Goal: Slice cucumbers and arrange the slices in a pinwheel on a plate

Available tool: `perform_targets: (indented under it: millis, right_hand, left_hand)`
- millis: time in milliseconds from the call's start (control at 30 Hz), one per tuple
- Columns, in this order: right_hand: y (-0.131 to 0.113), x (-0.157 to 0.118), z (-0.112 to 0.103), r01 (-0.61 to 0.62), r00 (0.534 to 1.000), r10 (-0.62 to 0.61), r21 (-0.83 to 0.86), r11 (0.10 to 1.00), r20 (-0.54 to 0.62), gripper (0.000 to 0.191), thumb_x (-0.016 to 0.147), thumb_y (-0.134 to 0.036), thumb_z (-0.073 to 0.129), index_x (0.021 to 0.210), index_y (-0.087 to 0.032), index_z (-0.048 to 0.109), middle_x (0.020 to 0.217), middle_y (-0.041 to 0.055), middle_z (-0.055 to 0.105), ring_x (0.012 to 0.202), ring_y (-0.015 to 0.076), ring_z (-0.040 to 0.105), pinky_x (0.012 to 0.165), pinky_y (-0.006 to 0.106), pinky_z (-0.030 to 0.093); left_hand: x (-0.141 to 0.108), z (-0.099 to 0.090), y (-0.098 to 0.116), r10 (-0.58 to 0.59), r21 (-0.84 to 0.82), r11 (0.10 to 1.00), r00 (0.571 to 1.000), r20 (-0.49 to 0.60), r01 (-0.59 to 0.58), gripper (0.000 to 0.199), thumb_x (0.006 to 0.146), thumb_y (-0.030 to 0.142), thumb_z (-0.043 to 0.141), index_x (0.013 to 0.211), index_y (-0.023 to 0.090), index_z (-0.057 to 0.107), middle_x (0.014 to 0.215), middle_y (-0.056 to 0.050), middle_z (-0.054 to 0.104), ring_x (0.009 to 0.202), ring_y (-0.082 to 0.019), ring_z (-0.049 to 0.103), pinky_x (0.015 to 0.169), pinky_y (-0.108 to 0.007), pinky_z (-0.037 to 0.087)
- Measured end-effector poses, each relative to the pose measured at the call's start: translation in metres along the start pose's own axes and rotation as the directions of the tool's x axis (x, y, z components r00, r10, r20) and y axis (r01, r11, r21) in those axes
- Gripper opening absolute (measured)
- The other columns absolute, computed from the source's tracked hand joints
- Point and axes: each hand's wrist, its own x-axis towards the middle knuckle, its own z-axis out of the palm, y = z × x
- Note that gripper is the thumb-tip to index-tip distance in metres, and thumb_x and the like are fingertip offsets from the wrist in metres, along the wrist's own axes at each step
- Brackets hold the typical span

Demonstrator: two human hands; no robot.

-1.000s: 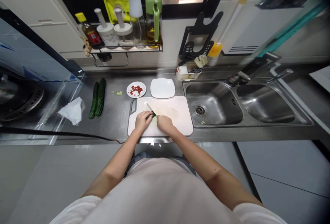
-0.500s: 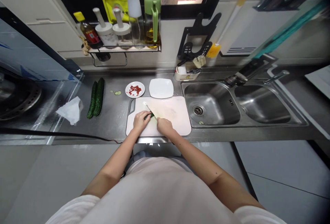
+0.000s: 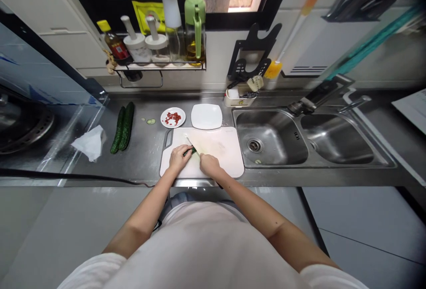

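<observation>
On the white cutting board (image 3: 229, 156) my left hand (image 3: 180, 158) is closed over a piece of dark green cucumber (image 3: 193, 150), most of it hidden under the fingers. My right hand (image 3: 209, 165) grips a knife (image 3: 192, 144) by its handle. The blade slants away to the upper left, right beside the cucumber piece. Behind the board stand a small white plate with chopped red bits (image 3: 173, 117) and a bare white square plate (image 3: 207, 116). Two whole cucumbers (image 3: 122, 127) lie side by side on the counter at left.
A double steel sink (image 3: 273, 136) adjoins the board on the right, under a tap (image 3: 321, 96). Cucumber end slices (image 3: 151, 121) and a crumpled white cloth or tissue (image 3: 90, 142) lie left. Above, a wall rack (image 3: 163, 68) holds bottles and jars, including a green-topped oil bottle (image 3: 195, 27).
The whole view has shifted slightly. Both hands remain at the same place on the board, and the knife still lies beside the cucumber piece with hardly any visible movement.
</observation>
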Motion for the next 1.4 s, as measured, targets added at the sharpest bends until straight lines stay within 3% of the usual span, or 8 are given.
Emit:
perform_targets:
  millis: [1400]
  right_hand:
    - [-0.0029,0.0064,-0.003,-0.014,1.0,0.014,0.021,1.0,0.01,0.031,0.087,-0.011,0.041,0.113,-0.013,0.058,0.104,0.0154,0.069,0.102,0.0227,0.065,0.08,0.029,0.046]
  left_hand:
    - [0.0014,0.0015,-0.0044,-0.022,-0.021,1.0,1.0,0.006,0.022,0.019,0.089,0.026,0.054,0.1,0.023,0.069,0.103,-0.005,0.071,0.097,-0.018,0.065,0.088,-0.032,0.05]
